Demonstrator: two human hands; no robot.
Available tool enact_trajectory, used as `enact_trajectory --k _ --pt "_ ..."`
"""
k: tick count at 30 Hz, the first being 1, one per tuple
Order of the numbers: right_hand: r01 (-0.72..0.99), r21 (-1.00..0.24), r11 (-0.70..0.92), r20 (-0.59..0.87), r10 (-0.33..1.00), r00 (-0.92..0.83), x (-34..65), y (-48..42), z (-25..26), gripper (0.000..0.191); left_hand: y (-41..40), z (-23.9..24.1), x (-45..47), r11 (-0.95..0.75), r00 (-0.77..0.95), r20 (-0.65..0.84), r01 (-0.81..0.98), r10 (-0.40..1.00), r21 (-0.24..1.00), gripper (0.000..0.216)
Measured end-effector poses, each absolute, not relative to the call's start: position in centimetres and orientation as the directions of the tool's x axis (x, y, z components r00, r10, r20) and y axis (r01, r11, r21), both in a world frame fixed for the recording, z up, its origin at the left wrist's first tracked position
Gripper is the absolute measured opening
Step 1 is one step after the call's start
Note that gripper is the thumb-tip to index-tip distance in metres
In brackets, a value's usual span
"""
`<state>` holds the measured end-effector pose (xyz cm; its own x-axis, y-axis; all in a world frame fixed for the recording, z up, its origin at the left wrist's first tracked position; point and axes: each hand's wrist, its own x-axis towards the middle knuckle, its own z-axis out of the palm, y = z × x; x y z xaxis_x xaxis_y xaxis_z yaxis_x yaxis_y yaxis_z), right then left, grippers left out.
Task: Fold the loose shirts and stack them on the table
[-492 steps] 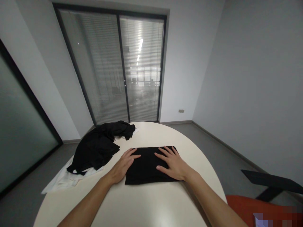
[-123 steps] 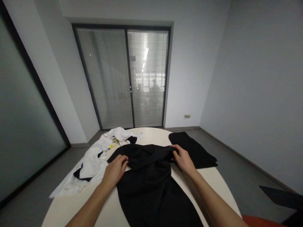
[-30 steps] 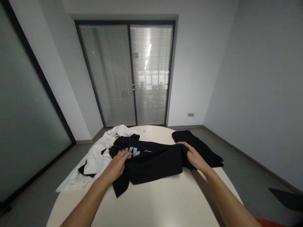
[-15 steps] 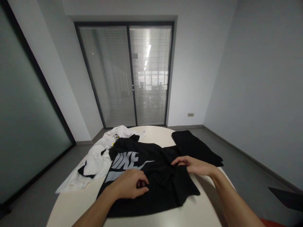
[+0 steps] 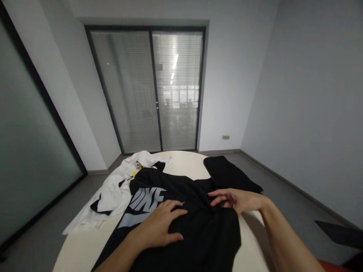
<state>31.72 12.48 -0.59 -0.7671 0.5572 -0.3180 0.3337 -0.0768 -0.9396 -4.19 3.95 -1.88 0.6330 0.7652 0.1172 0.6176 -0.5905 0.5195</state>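
A black T-shirt (image 5: pixel 198 223) with grey "NIKE" lettering lies spread over the near part of the table. My left hand (image 5: pixel 161 223) rests on the front of the shirt, just below the print, its fingers apart and covering part of the lettering. At the shirt's right side, my right hand (image 5: pixel 231 199) has its fingers bent around the bunched fabric. The thumb is partly hidden there, along with the cloth between the fingers. The shirt's lower end runs out of view at the bottom.
On the left of the pale round table (image 5: pixel 184 162) lies a crumpled white garment (image 5: pixel 113 196) with black and yellow parts. A folded black cloth (image 5: pixel 231 173) sits at the right edge, beyond my right hand. Past the table stands a glass door (image 5: pixel 127 94) with blinds.
The shirt's near part has shifted toward me, its lower hem now out of view. My left hand's curled fingers have spread out on the fabric. The right hand has moved slightly right with the cloth.
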Motion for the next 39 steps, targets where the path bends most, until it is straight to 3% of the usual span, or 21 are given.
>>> enact_trajectory --k 2,5,9,12,15,18,19,21,23,24,26,28,31,35,37,39 --pt "0.305 -0.949 -0.082 -0.293 0.591 -0.751 32.1 12.6 -0.5 0.093 4.1 -2.2 -4.4 -0.611 0.659 0.098 0.619 0.746 0.493 0.068" --pt "0.247 -0.968 -0.031 -0.197 0.701 -0.685 32.4 12.9 -0.4 0.073 4.0 -2.4 -4.4 -0.604 0.675 0.035 0.635 0.737 0.481 0.056" --pt "0.273 -0.943 0.188 0.043 0.886 -0.462 31.0 13.9 -1.0 0.042 3.4 -1.9 -3.9 -0.614 0.698 -0.001 0.631 0.717 0.474 0.046" --pt "0.445 -0.808 0.386 0.215 0.897 -0.387 28.6 14.4 -1.8 0.039 2.5 -1.2 -3.2 -0.592 0.740 -0.067 0.586 0.670 0.554 0.037" --pt "0.584 -0.644 0.493 0.276 0.863 -0.424 26.7 14.5 -2.8 0.044 1.7 -0.6 -2.6 -0.463 0.778 -0.220 0.547 0.588 0.698 0.034" --pt "0.692 -0.557 0.459 0.202 0.883 -0.424 26.2 14.5 -3.6 0.057 1.6 -0.2 -2.4 -0.302 0.805 -0.321 0.509 0.500 0.806 0.038" --pt "0.728 -0.529 0.436 0.171 0.895 -0.412 26.2 14.4 -3.8 0.060 1.8 -0.3 -2.5 -0.284 0.792 -0.302 0.501 0.530 0.818 0.035" --pt "0.794 -0.460 0.398 0.139 0.915 -0.379 26.1 14.4 -4.2 0.060 2.7 -0.7 -2.9 -0.346 0.694 -0.140 0.511 0.706 0.787 0.031" --pt "0.843 -0.390 0.370 0.136 0.929 -0.345 25.9 14.4 -4.5 0.054 3.9 -1.5 -3.6 -0.472 0.520 0.140 0.586 0.842 0.659 0.032" --pt "0.862 -0.360 0.357 0.131 0.934 -0.332 25.7 14.4 -4.5 0.049 4.5 -2.1 -4.0 -0.503 0.445 0.254 0.641 0.859 0.579 0.036" --pt "0.887 -0.324 0.328 0.103 0.945 -0.311 25.1 14.3 -4.3 0.034 5.4 -3.1 -4.7 -0.469 0.355 0.313 0.744 0.881 0.476 0.045" --pt "0.899 -0.329 0.290 0.098 0.957 -0.273 24.6 14.1 -3.8 0.024 5.8 -3.4 -5.2 -0.380 0.302 0.240 0.813 0.923 0.441 0.050" --pt "0.892 -0.404 0.203 0.214 0.969 -0.123 24.4 14.0 -2.9 0.025 5.5 -2.4 -5.4 -0.273 0.264 0.081 0.860 0.961 0.432 0.049" --pt "0.835 -0.534 0.135 0.410 0.905 0.116 25.0 14.1 -2.1 0.032 4.6 -0.1 -5.7 -0.308 0.403 -0.074 0.792 0.912 0.527 0.042" --pt "0.816 -0.550 0.176 0.483 0.864 0.140 25.4 14.2 -1.9 0.030 4.6 0.3 -6.0 -0.312 0.489 -0.148 0.731 0.860 0.607 0.047" --pt "0.833 -0.491 0.253 0.551 0.831 0.073 25.6 14.3 -1.6 0.023 5.0 -0.1 -6.4 -0.300 0.478 -0.145 0.729 0.866 0.615 0.045"
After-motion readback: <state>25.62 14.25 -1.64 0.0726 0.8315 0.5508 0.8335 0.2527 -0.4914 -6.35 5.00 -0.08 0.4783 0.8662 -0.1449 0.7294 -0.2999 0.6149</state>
